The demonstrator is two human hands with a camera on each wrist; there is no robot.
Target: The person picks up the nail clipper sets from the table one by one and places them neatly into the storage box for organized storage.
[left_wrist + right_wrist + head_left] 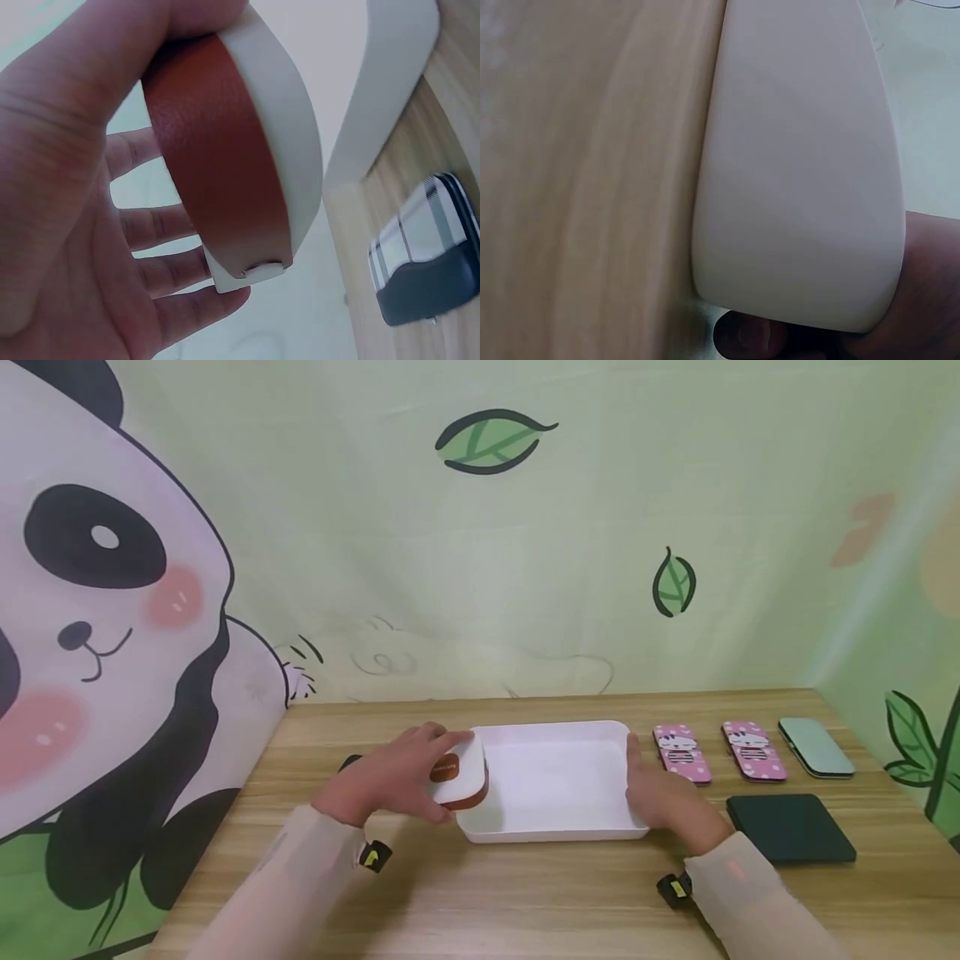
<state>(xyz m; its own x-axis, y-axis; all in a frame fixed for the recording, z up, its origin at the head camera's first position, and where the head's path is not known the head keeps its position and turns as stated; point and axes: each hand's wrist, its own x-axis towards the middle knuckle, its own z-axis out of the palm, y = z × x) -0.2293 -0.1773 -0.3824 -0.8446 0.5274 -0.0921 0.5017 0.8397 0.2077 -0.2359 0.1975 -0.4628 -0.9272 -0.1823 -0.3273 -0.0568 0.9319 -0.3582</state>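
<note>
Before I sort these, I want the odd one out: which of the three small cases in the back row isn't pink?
The mint-green case, at the right end of the row; the two cases left of it are pink with cartoon cats.

On my right, at the far side of the wooden table (525,910), I see two pink cases (681,753) printed with cartoon cats, lying side by side, and a pale mint case (815,747) just beyond them. Nearer to me on that side lies a dark green case (791,828), flat on the wood. On my left a dark case with a plaid face (424,251) lies on the tabletop. Behind everything hangs a green backdrop (570,543) with a panda (97,610) and leaves.
</note>
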